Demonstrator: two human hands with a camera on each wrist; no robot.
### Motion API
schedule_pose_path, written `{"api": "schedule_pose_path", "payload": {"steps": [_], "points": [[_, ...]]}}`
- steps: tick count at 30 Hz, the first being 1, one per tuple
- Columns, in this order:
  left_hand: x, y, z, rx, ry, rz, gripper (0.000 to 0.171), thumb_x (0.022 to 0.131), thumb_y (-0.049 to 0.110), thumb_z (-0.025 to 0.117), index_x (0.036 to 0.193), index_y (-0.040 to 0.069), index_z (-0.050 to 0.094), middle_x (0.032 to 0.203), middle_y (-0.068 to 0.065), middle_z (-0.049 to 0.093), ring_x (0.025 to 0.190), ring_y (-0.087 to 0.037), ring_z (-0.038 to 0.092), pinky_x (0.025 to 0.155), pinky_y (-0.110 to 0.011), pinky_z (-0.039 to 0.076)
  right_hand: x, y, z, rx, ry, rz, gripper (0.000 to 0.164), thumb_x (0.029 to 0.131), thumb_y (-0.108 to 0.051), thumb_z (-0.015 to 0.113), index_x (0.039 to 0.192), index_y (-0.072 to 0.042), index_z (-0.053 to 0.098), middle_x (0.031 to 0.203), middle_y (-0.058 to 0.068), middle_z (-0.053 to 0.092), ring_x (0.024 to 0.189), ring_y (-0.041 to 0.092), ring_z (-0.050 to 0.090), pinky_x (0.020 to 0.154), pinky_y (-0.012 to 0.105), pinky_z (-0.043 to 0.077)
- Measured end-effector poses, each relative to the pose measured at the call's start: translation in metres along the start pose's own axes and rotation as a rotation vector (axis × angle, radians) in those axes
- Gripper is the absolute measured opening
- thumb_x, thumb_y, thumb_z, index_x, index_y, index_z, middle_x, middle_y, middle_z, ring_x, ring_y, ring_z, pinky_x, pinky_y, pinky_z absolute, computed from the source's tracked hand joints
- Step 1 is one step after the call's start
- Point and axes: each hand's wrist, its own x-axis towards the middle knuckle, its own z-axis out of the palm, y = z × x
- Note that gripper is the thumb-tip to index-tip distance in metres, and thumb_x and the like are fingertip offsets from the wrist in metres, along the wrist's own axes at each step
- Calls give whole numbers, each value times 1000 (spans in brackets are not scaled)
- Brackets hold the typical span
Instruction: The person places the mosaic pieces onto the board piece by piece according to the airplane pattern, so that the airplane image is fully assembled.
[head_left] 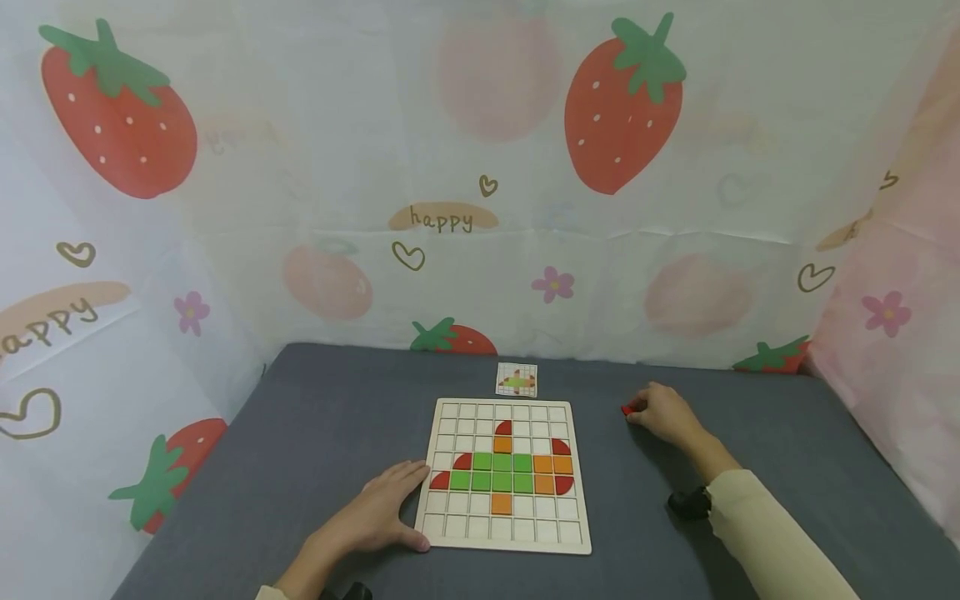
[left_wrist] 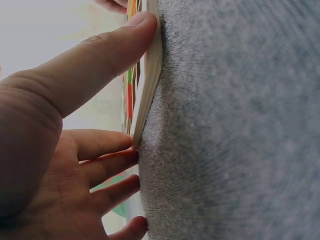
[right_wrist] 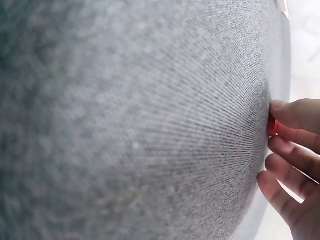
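Note:
A pale wooden grid board [head_left: 457, 533] lies on the table with green squares [head_left: 502, 481], orange squares [head_left: 502, 503] and red rounded tiles [head_left: 504, 427] in its cells. My left hand [head_left: 378, 508] rests at the board's near left corner, thumb on the front edge and fingers by the left edge; in the left wrist view its fingers [left_wrist: 107, 160] are spread and fairly straight. To the right of the board, my right hand [head_left: 667, 414] pinches a small red tile [right_wrist: 271, 125] between thumb and fingers at the table surface. Its exact shape is mostly hidden by the fingers.
Behind the board lies a small pattern card [head_left: 517, 380] showing a coloured grid figure. Dark grey cloth covers the table [head_left: 360, 392]. A strawberry-printed curtain [head_left: 337, 167] rises along the back and both sides.

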Motion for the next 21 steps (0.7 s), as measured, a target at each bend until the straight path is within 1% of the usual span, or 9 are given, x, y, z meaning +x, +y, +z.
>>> {"api": "schedule_pose_path", "payload": {"steps": [9, 16, 19, 21], "points": [[0, 0, 0, 0, -2, -9, 100, 63, 34, 89, 144, -2, 43, 151, -19, 42, 143, -43, 31, 111, -66, 25, -1, -1, 0, -13, 9, -44, 18, 84, -8, 71, 97, 4, 73, 91, 16, 62, 77, 25, 61, 69, 41, 52], [0, -1, 1, 8, -2, -13, 99, 63, 35, 89, 144, -2, 43, 151, -19, 42, 143, -42, 31, 110, -66, 26, -2, 1, -1, -5, 8, -63, 18, 85, -6, 68, 100, 3, 74, 93, 17, 62, 81, 27, 61, 70, 43, 53], [0, -1, 1, 6, -3, -16, 99, 63, 35, 89, 144, -1, 43, 151, -19, 42, 143, -42, 31, 110, -66, 25, -3, 2, -1, -7, 15, -78, 19, 84, 1, 64, 100, 3, 74, 93, 18, 63, 82, 29, 61, 70, 44, 52], [0, -1, 1, 5, -1, -12, 99, 63, 35, 88, 144, -1, 43, 151, -19, 42, 143, -42, 31, 110, -66, 25, -4, 2, -1, -10, 27, -87, 24, 81, 6, 61, 100, 2, 74, 93, 18, 61, 81, 30, 60, 68, 44, 52]]}}
